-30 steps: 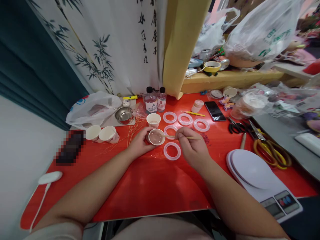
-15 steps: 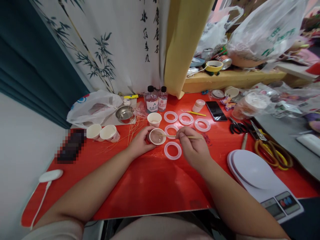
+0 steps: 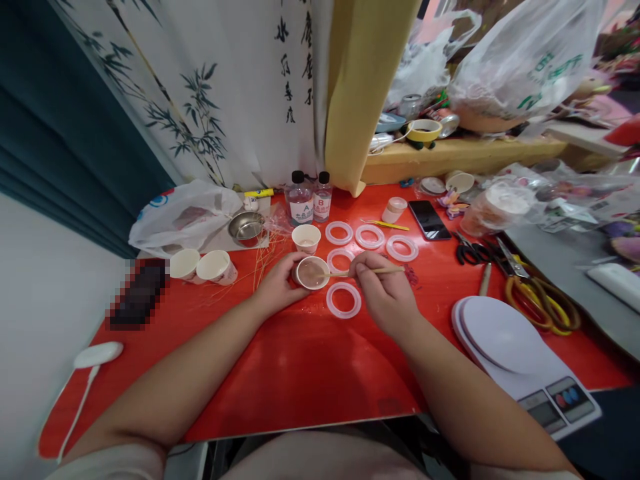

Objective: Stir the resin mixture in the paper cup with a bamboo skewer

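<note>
My left hand (image 3: 281, 283) is wrapped round a small paper cup (image 3: 325, 283) that tilts slightly and holds a cloudy pinkish-brown liquid. Between the thumb and fingers of my right hand (image 3: 384, 288) is a thin wooden stick (image 3: 339, 274), its tip down in that liquid. Several translucent pink ring molds (image 3: 344, 316) lie beside and beyond the cup. Just behind it stands a second paper cup (image 3: 306, 239). Two black-capped bottles, labelled A (image 3: 301, 208) and B (image 3: 323, 200), are at the back.
A white kitchen scale (image 3: 505, 340) sits at the front right, near scissors (image 3: 540, 303) and a black phone (image 3: 429, 220). On the left are two more paper cups (image 3: 216, 267), a metal bowl (image 3: 246, 230) and a plastic bag (image 3: 183, 217). Yellow tweezers (image 3: 390, 225) lie behind the rings.
The view has shifted slightly, so everything sits a little further left. The stick's tip has moved a little within the cup; both hands keep their hold.
</note>
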`<state>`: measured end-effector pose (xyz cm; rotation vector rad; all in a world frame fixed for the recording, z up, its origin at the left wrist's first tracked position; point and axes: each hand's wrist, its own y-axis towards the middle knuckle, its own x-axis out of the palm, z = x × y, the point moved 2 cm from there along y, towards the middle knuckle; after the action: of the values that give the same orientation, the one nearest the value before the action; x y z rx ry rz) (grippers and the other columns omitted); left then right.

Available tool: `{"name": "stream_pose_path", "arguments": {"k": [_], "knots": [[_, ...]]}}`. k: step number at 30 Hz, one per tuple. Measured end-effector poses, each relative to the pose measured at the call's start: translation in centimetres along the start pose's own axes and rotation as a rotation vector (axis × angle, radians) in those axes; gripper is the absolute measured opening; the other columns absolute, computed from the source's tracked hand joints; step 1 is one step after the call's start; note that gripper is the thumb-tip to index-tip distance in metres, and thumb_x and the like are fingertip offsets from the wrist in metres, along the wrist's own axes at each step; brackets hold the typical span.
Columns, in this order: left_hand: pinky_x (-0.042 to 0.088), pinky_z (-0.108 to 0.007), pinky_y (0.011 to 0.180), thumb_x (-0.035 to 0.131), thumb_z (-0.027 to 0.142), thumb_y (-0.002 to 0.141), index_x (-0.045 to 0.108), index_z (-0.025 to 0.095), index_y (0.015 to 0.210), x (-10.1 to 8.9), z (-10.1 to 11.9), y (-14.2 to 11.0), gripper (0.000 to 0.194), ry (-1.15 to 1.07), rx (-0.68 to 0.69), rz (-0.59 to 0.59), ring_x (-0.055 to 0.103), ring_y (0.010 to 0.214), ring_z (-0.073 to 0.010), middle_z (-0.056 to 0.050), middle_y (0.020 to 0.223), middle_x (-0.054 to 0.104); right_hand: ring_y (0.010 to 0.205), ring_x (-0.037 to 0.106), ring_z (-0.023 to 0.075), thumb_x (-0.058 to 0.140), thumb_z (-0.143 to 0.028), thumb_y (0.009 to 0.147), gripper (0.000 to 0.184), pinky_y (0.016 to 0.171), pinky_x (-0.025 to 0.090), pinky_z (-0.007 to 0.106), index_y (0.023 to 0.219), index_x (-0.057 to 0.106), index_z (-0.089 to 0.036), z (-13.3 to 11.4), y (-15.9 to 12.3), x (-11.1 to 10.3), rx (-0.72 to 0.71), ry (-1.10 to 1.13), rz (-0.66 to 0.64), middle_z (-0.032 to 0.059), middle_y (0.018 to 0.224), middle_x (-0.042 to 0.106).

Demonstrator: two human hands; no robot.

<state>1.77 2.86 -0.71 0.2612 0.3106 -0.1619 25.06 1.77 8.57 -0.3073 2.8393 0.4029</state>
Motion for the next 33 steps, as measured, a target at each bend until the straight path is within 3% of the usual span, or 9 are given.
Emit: {"name": "stream_pose_path", "arguments": {"k": [11, 22, 27, 33], "knots": [[0.053, -0.052, 0.112, 0.089, 0.026, 0.074, 0.059, 0.026, 0.135, 0.01, -0.43, 0.02, 0.068, -0.001, 0.014, -0.011, 0.067, 0.131, -0.0326, -0.013, 0.142, 0.068, 0.055, 0.039, 0.0142, 0.047, -0.026, 0.101, 0.021, 0.053, 0.029, 0.029, 0.085, 0.061, -0.023, 0.38, 0.05, -0.34, 0.01, 0.092, 0.06, -0.003, 0.065, 0.046], [0.054, -0.051, 0.109, 0.088, 0.026, 0.075, 0.058, 0.027, 0.135, -0.03, -0.25, 0.01, 0.067, 0.024, 0.009, -0.006, 0.069, 0.128, -0.0322, -0.013, 0.14, 0.069, 0.067, 0.05, 0.0155, 0.05, -0.019, 0.099, 0.018, 0.065, 0.039, 0.031, 0.086, 0.062, -0.021, -0.19, -0.02, -0.35, -0.137, -0.046, 0.017, -0.001, 0.074, 0.056], [0.054, -0.05, 0.107, 0.089, 0.028, 0.075, 0.059, 0.026, 0.133, 0.0, -0.08, 0.05, 0.066, 0.037, 0.02, -0.006, 0.07, 0.125, -0.0313, -0.012, 0.137, 0.07, 0.065, 0.05, 0.0147, 0.047, -0.019, 0.1, 0.022, 0.063, 0.038, 0.03, 0.082, 0.059, -0.021, 0.13, 0.1, -0.27, -0.06, 0.046, -0.031, -0.0013, 0.072, 0.056], [0.055, -0.049, 0.106, 0.089, 0.029, 0.076, 0.059, 0.026, 0.133, 0.0, 0.05, 0.07, 0.064, 0.018, 0.022, 0.0, 0.07, 0.124, -0.0314, -0.013, 0.138, 0.07, 0.062, 0.047, 0.0144, 0.048, -0.019, 0.099, 0.021, 0.06, 0.036, 0.03, 0.082, 0.06, -0.021, 0.09, -0.19, -0.09, -0.105, 0.069, -0.017, -0.0013, 0.069, 0.053]]}}
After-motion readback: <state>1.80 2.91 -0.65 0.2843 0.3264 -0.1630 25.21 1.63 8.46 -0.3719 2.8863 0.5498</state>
